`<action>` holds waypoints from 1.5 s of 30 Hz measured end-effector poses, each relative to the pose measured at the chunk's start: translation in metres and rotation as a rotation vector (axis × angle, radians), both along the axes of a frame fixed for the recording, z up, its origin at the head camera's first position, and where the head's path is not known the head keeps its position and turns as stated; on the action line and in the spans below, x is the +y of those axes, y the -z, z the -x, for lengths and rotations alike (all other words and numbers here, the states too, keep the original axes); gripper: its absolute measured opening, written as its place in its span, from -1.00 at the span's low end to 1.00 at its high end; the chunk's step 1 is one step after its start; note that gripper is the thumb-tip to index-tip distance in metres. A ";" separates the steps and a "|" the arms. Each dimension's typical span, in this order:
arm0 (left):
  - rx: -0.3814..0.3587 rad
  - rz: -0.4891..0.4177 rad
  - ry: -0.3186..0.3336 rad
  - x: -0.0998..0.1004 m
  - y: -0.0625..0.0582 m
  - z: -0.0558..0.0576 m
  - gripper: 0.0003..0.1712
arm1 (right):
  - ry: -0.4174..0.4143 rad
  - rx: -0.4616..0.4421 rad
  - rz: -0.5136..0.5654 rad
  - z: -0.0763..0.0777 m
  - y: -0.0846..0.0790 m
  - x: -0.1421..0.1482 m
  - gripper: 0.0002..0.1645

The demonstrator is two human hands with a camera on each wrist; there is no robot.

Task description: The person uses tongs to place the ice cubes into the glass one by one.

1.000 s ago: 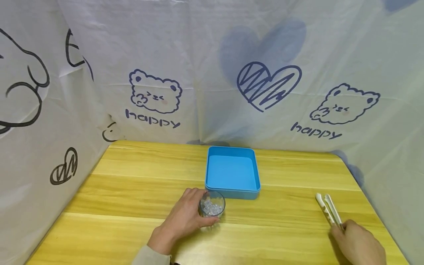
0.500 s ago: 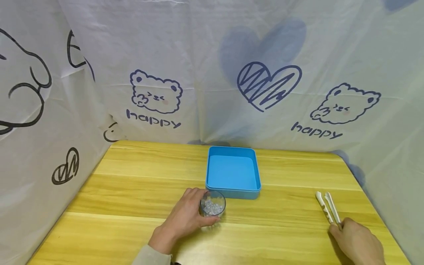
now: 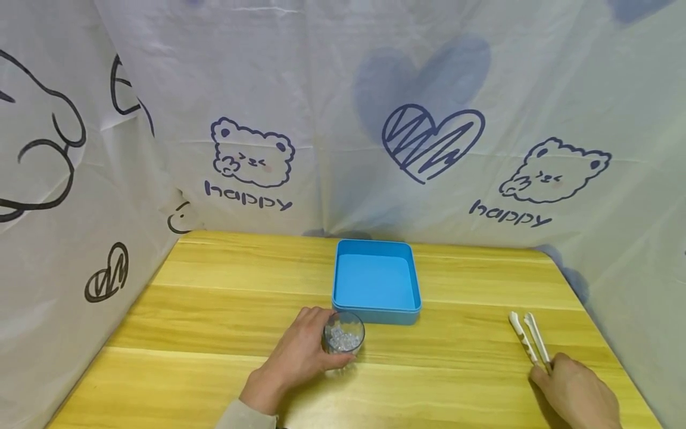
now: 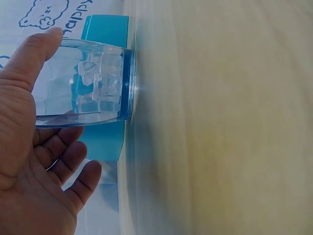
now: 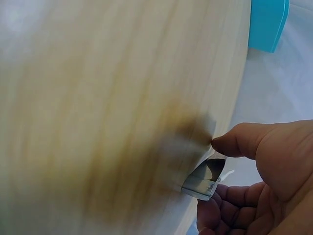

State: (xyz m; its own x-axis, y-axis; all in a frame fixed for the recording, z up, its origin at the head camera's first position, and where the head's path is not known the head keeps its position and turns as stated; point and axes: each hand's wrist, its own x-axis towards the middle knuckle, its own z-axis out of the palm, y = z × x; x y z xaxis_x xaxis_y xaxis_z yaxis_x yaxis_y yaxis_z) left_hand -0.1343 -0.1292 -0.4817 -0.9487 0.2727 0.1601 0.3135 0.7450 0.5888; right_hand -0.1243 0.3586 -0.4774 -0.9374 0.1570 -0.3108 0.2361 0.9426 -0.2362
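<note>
A clear glass (image 3: 343,333) with several clear cubes like ice (image 4: 100,81) in its lower part stands upright on the table. My left hand (image 3: 300,351) holds it from the left, thumb on the near side and fingers behind. Over at the right, my right hand (image 3: 579,390) grips a pair of tongs (image 3: 530,336) with pale tips, which point away and stand a little apart with nothing between them. In the right wrist view, thumb and fingers pinch the metal end of the tongs (image 5: 203,181). Just behind the glass is a shallow blue square box (image 3: 377,283), bare inside.
The wood-grain table (image 3: 225,268) reaches back to a pale cloth (image 3: 343,119) printed with bears and hearts. More cloth hangs along the left and right sides. The box's front wall stands close to the glass.
My right hand and the tongs have shifted slightly left. The left hand stays on the glass, and the box has not moved.
</note>
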 end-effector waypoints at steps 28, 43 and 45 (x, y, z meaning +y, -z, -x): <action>-0.087 0.044 -0.273 -0.059 -0.008 0.024 0.01 | -0.097 0.408 -0.058 0.005 0.002 -0.028 -0.32; -0.147 -0.030 -0.322 -0.074 -0.005 0.049 0.22 | -0.249 0.642 0.079 0.002 0.003 -0.110 -0.42; -0.161 -0.002 -0.326 -0.075 -0.007 0.036 0.26 | -0.286 0.631 0.093 0.003 0.004 -0.118 -0.38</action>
State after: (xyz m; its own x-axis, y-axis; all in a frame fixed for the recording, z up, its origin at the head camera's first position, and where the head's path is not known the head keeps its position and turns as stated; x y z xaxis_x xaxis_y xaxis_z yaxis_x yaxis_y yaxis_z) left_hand -0.1706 -0.2043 -0.4745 -0.9988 -0.0486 0.0017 -0.0373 0.7894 0.6127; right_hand -0.1277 0.2410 -0.4817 -0.9439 -0.1239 0.3062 -0.2270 0.9167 -0.3289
